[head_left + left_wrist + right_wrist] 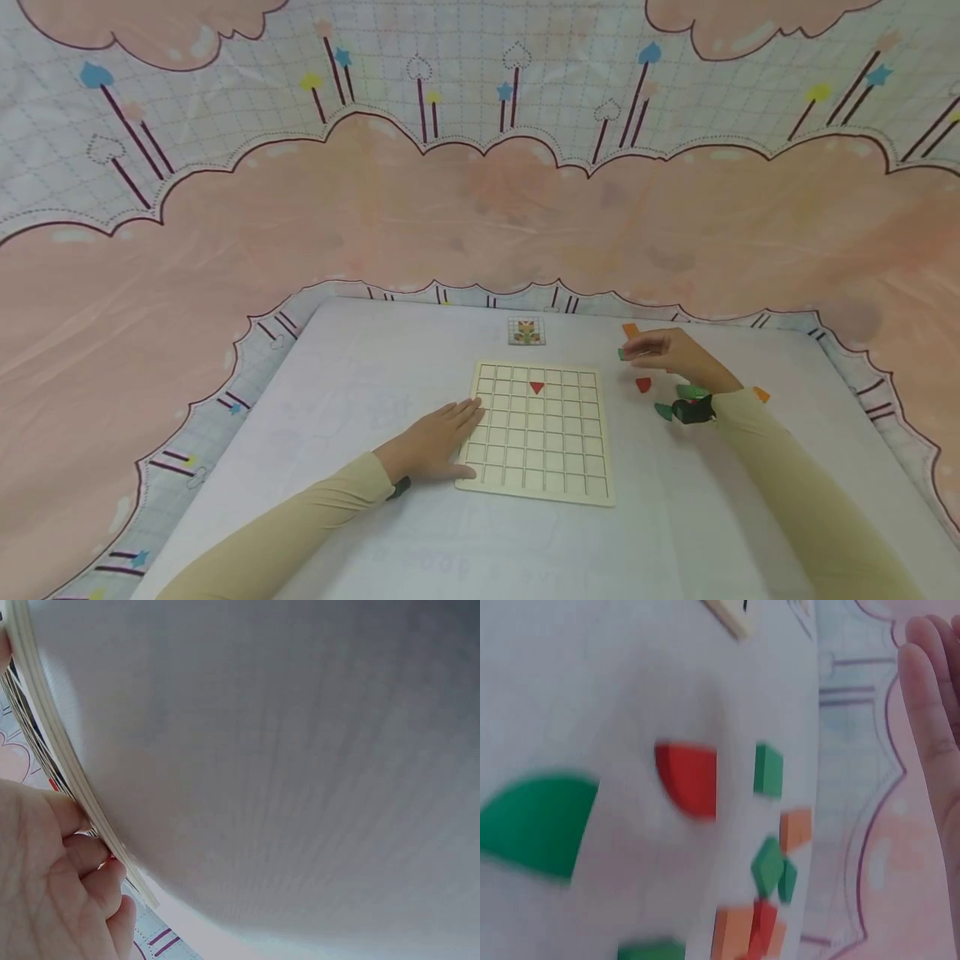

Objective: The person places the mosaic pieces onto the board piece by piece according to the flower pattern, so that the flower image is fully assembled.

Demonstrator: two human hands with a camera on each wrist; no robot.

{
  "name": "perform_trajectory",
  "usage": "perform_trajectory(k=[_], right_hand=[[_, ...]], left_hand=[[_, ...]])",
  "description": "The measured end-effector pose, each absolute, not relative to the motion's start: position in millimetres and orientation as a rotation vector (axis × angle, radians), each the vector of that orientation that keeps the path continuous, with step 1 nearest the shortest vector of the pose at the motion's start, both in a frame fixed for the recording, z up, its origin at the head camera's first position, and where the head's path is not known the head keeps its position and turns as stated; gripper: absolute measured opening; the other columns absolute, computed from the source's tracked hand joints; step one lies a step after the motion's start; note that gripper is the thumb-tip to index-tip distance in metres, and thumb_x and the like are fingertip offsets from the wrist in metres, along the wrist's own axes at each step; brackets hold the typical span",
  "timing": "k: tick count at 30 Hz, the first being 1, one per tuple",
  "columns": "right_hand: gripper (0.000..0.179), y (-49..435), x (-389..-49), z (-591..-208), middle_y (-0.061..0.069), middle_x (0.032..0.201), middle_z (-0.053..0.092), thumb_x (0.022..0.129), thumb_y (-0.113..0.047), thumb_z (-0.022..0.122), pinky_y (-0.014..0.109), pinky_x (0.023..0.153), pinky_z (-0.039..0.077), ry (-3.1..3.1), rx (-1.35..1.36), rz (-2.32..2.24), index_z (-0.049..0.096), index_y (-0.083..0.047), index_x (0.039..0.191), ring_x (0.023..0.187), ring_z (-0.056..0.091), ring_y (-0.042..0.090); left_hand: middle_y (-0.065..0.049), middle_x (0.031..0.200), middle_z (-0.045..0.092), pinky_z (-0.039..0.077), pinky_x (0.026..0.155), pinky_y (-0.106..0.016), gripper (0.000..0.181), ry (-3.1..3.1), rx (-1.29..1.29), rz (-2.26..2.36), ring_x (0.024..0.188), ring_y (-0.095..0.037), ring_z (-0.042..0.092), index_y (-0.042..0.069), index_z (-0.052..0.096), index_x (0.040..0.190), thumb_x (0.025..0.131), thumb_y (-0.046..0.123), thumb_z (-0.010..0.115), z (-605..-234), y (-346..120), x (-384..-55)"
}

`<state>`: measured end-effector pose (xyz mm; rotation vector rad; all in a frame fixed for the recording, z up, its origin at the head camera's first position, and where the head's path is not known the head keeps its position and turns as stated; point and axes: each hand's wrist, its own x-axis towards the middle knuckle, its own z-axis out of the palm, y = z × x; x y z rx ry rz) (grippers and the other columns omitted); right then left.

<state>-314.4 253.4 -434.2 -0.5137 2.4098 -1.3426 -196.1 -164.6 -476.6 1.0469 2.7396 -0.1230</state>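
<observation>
Now | left hand [431,442]: touching gridded board [536,437] | right hand [678,354]: near blocks [643,385]

A pale gridded board [535,437] lies flat, a red triangle [537,387] on it near twelve o'clock; green, red and orange blocks [643,385] lie toward two o'clock, some perhaps touching.

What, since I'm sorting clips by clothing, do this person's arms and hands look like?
The left sleeve and right sleeve are long, plain and yellowish beige. The left hand and right hand wear no gloves. A black device sits at the right wrist; a dark item partly shows at the left.
</observation>
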Motion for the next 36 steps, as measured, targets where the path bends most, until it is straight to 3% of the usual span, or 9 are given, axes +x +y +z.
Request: perform_trajectory(k=[4,10,17,21,25,29,36], right_hand=[[0.041,274,-312,-432,0.016,0.12,0.064,0.088,-0.023,0.066,0.03,0.083,0.053,2.472,-0.459,-1.331,0.06,0.002,0.119,0.095,0.063,0.0],[0.042,292,-312,-442,0.017,0.118,0.064,0.088,-0.02,0.065,0.015,0.081,0.051,2.447,-0.475,-1.367,0.057,0.007,0.119,0.093,0.062,-0.005],[0.043,299,-316,-465,0.018,0.121,0.063,0.088,-0.024,0.066,0.011,0.081,0.047,2.467,-0.41,-1.244,0.059,0.002,0.122,0.093,0.056,-0.011],[0.047,298,-318,-472,0.018,0.121,0.063,0.087,-0.027,0.068,0.015,0.086,0.047,2.484,-0.357,-1.188,0.059,0.001,0.123,0.094,0.059,-0.006],[0.046,295,-319,-475,0.018,0.121,0.064,0.086,-0.027,0.068,0.028,0.094,0.048,2.492,-0.331,-1.138,0.059,0.0,0.123,0.104,0.062,0.01],[0.043,291,-321,-479,0.014,0.12,0.065,0.085,-0.025,0.07,0.035,0.094,0.048,2.495,-0.316,-1.084,0.062,-0.002,0.12,0.11,0.059,0.022],[0.035,286,-323,-481,0.013,0.114,0.067,0.084,-0.018,0.07,0.034,0.09,0.051,2.524,-0.368,-1.013,0.065,-0.002,0.115,0.099,0.061,0.018]], left_hand=[[-0.013,0.158,0.014,0.021,0.119,-0.037,0.093,2.737,1.03,-0.138,0.147,-0.024,0.016,0.003,0.017,0.15,0.087,0.066,0.044,-477,-165,-197],[-0.013,0.158,0.013,0.02,0.12,-0.037,0.093,2.731,1.01,-0.134,0.147,-0.024,0.014,0.003,0.016,0.15,0.087,0.065,0.044,-477,-166,-198],[-0.014,0.158,0.015,0.021,0.119,-0.038,0.092,2.738,1.028,-0.111,0.147,-0.025,0.016,0.002,0.018,0.15,0.088,0.064,0.045,-477,-167,-198],[-0.014,0.158,0.014,0.021,0.119,-0.037,0.092,2.732,1.037,-0.104,0.147,-0.025,0.015,0.002,0.017,0.15,0.088,0.065,0.044,-477,-166,-198],[-0.013,0.158,0.015,0.022,0.119,-0.037,0.093,2.733,1.052,-0.121,0.147,-0.025,0.016,0.002,0.017,0.15,0.088,0.066,0.043,-478,-166,-198],[-0.014,0.158,0.016,0.022,0.119,-0.037,0.093,2.74,1.069,-0.134,0.146,-0.024,0.017,0.002,0.018,0.15,0.088,0.066,0.044,-479,-166,-198],[-0.014,0.158,0.016,0.023,0.119,-0.037,0.093,2.741,1.073,-0.12,0.146,-0.025,0.017,0.001,0.019,0.149,0.087,0.065,0.045,-478,-166,-198]])
